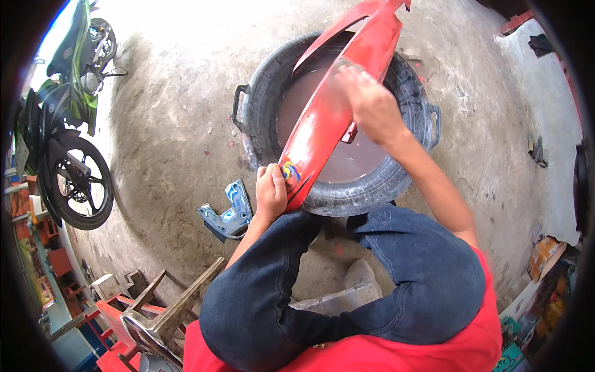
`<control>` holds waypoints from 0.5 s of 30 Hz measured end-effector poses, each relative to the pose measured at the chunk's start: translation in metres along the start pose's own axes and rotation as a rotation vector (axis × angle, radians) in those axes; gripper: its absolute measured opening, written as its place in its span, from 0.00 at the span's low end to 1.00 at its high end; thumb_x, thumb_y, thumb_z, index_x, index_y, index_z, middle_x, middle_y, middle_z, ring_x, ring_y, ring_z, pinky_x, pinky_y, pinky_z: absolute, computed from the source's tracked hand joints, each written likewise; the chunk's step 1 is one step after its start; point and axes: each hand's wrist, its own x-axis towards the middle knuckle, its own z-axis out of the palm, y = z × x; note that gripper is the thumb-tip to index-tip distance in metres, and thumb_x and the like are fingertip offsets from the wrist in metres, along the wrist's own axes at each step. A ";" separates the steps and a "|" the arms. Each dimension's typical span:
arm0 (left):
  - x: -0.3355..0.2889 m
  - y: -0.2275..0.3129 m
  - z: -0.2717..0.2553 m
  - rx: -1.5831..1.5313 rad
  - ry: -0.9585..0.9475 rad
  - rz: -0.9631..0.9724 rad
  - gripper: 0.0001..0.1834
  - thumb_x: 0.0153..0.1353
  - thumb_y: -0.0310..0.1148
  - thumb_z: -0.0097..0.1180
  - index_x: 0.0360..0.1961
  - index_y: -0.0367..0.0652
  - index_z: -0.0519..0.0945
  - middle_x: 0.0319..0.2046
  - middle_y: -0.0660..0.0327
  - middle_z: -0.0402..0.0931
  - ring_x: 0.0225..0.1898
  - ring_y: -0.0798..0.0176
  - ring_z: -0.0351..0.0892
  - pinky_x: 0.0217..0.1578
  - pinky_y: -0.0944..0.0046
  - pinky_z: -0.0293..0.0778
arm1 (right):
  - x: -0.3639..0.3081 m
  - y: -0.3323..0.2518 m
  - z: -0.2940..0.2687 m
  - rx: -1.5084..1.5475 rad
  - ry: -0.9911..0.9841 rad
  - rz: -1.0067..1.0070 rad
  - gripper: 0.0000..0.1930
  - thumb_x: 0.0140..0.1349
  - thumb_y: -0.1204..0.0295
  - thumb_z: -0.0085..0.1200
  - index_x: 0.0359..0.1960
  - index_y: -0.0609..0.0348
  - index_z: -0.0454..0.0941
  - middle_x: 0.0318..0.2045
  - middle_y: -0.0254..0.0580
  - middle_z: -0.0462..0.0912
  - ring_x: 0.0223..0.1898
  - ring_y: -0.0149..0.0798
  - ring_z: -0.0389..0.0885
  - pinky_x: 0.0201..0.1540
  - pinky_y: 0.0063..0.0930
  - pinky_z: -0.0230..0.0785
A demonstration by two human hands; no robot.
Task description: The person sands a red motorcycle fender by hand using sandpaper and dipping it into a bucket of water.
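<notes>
A long glossy red motorcycle body panel (318, 130) slants across a round black tub (260, 124) of murky greyish-brown water. Its lower end, with a small blue and yellow patch, rests near my left knee. My left hand (271, 191) is wrapped round that lower left edge. Across the panel's upper middle, my right hand (365, 99) presses down with bent fingers. Motion blurs its fingertips, and a dark greyish bit shows there that I cannot make out.
A blue and white plastic panel piece (229, 211) lies on the concrete floor left of the tub. A green and black motorcycle (68, 142) stands at the far left. Wooden frame pieces (180, 307) are at the lower left. Assorted clutter (545, 304) lines the right side.
</notes>
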 end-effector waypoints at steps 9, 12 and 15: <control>-0.002 0.001 -0.003 -0.011 0.028 0.015 0.18 0.78 0.34 0.38 0.30 0.38 0.71 0.26 0.49 0.71 0.32 0.42 0.69 0.40 0.46 0.66 | 0.008 -0.026 0.006 -0.074 -0.209 -0.128 0.20 0.61 0.69 0.52 0.52 0.68 0.81 0.52 0.58 0.85 0.51 0.49 0.86 0.58 0.36 0.78; 0.000 0.003 -0.008 -0.001 0.012 0.007 0.18 0.78 0.34 0.37 0.30 0.38 0.71 0.26 0.50 0.71 0.32 0.42 0.69 0.40 0.47 0.66 | 0.002 -0.027 0.011 -0.200 -0.127 -0.136 0.21 0.62 0.69 0.51 0.54 0.69 0.80 0.54 0.59 0.84 0.53 0.51 0.85 0.61 0.38 0.76; 0.000 -0.002 0.007 -0.038 0.011 0.004 0.19 0.79 0.35 0.37 0.30 0.39 0.71 0.25 0.50 0.70 0.32 0.42 0.68 0.40 0.46 0.66 | -0.033 -0.089 0.004 0.146 -0.053 -0.367 0.21 0.63 0.68 0.52 0.55 0.67 0.80 0.56 0.53 0.84 0.53 0.49 0.85 0.60 0.39 0.76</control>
